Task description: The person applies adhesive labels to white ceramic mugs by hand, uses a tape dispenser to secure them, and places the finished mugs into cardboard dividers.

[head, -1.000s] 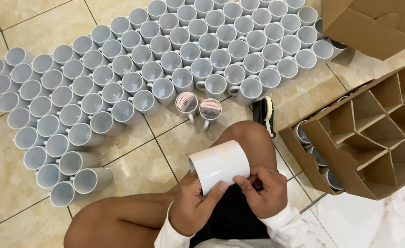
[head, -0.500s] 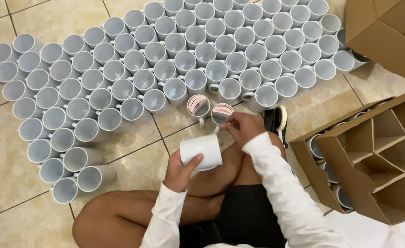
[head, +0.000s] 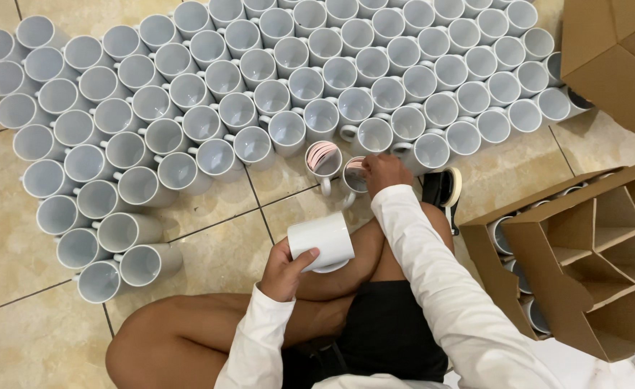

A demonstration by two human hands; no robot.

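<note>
1. White mug: held on its side above the person's bent knee, near centre of view; base end faces the cam.
2. Left hand: fingers curled shut round the white mug, thumb across its wall; white sleeve at wrist.
3. Right hand: reached fwd over the knee; fingers dip into the pink-filled mug standing on the floor. Fingertips hidden inside the rim, so can't tell whether they pinch anything.
4. Second pink-filled mug: upright, just beside the first on its left; pink bits stacked inside, kind unclear.
5. Mug field: many white mugs, upright, mouths up, packed in slanting rows across the tiled floor, just beyond the two pink-filled ones.
6. Divided carton: cardboard box w/ cell partitions, right of the person; a few mugs visible in cells at its left edge.
7. Open carton flap: top-right corner, overlapping the end of the mug rows.
8. Tape roll: dark, w/ pale rim, on the floor just beside the right knee.
</note>
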